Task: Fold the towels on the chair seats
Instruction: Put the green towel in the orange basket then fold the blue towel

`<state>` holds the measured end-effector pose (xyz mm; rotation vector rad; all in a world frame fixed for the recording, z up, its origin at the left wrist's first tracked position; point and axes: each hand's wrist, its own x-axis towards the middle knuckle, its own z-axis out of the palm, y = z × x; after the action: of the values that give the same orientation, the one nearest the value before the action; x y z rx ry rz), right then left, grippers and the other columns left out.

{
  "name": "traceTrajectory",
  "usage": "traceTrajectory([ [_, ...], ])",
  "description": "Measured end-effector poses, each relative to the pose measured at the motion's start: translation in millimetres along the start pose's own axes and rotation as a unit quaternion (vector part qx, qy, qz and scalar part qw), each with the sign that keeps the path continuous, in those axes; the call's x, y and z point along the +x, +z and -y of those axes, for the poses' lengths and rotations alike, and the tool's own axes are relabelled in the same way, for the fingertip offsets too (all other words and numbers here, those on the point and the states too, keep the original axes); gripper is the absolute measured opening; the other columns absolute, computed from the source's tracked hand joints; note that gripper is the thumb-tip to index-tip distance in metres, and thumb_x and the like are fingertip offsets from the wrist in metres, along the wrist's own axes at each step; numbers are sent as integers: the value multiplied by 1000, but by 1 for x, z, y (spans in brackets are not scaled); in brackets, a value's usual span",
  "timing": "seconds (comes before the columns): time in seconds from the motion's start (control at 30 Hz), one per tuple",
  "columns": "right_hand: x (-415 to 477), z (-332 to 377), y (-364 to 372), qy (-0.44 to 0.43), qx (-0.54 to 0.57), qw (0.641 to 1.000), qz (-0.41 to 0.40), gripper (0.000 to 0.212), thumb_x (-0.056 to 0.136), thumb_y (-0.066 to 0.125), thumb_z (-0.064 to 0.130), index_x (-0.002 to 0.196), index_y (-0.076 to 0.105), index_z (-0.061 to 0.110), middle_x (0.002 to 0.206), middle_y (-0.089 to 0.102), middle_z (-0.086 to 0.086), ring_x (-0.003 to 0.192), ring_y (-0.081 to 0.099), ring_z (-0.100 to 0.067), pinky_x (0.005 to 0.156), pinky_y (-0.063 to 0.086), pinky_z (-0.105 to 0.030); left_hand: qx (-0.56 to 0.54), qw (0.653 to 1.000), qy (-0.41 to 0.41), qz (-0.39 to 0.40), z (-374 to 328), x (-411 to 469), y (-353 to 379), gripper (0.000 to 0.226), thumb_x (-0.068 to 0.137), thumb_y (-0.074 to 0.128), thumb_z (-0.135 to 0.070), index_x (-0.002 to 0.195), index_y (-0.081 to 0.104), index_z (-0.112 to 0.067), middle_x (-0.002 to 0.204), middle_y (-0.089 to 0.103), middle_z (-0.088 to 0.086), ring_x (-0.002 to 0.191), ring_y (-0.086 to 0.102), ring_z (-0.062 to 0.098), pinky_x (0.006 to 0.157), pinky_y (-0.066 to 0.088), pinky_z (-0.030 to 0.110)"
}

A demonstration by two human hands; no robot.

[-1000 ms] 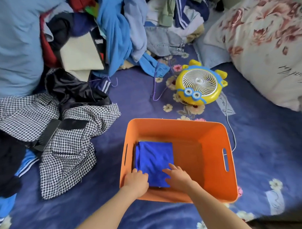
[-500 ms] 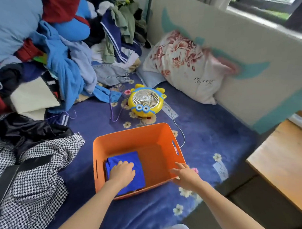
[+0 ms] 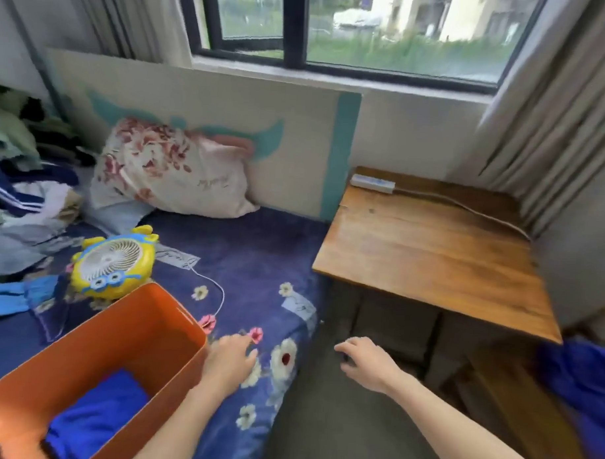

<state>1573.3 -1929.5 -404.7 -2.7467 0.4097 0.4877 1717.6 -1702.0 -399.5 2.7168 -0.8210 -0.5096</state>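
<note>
Blue towel (image 3: 95, 418) is laid folded in the orange bin (image 3: 119, 329), nothing being held by the relaxed left hand (image 3: 228, 364) or right hand (image 3: 368, 364).

Frame edges cut off the blurred blue towel (image 3: 577, 383) at right and the orange basket (image 3: 119, 329) at lower left

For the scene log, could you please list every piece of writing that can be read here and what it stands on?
Nothing reads clearly.
Pillow: one cursive word, too blurred to read.
Bedsheet: pale patches with cursive script, too blurred to read.
Power strip: small blue marks, too small to read.
</note>
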Motion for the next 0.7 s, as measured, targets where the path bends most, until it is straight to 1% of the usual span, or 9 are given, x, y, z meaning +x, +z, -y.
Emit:
traceTrajectory([
  [0.03,-16,-20,2,21,15,1000,0,45,93,44,29,138,40,24,140,43,-1,130,35,-22,99,37,-37,6,1000,13,12,-23,-1,6,41,88,35,-39,103,63,-14,109,64,8,108,55,26,83,38,33],
  [0.1,-50,-63,7,68,43,997,-6,47,94,42,29,140,36,24,144,38,0,133,32,-21,102,36,-35,15,998,57,36,-70,-1,22,63,79,23,-52,110,63,-15,113,63,5,111,52,23,87,37,30],
  [0.13,-69,-84,8,92,57,994,-16,47,94,41,28,141,35,24,144,37,0,133,32,-20,102,36,-34,18,996,73,42,-93,2,31,62,79,23,-52,110,63,-16,114,63,4,111,52,23,90,40,30],
  [0.2,-101,-122,8,136,85,986,-40,48,95,41,28,142,34,24,144,37,1,132,35,-19,102,37,-32,25,994,101,43,-135,10,46,37,90,37,-38,110,62,-20,115,62,0,110,53,20,89,44,30],
  [0.27,-132,-156,8,180,110,975,-65,48,94,42,27,141,35,24,144,39,2,132,35,-18,104,36,-31,17,987,152,53,-176,15,63,28,93,42,-32,111,61,-22,115,62,-2,109,53,17,90,45,31],
  [0.33,-167,-189,11,230,135,960,-88,47,93,43,27,140,37,25,144,40,3,133,34,-17,105,35,-31,34,976,206,69,-224,17,82,29,94,42,-33,114,60,-23,116,61,-3,109,52,16,91,45,30],
  [0.47,-221,-234,20,309,169,927,-131,46,93,45,28,139,39,25,143,41,4,132,35,-16,104,35,-30,51,950,296,85,-305,21,108,31,95,40,-33,118,59,-24,119,58,-5,112,49,14,85,43,26],
  [0.57,-248,-257,30,359,192,903,-141,46,93,45,28,138,40,27,142,41,5,132,34,-16,103,36,-30,65,927,352,111,-351,29,126,29,95,39,-32,114,60,-23,116,58,-4,109,49,15,85,43,27],
  [0.7,-270,-286,39,412,212,875,-142,46,92,44,27,137,40,27,142,40,6,133,32,-14,105,34,-29,69,896,414,146,-402,49,147,29,96,40,-29,115,60,-22,116,58,-3,110,48,16,88,45,28],
])
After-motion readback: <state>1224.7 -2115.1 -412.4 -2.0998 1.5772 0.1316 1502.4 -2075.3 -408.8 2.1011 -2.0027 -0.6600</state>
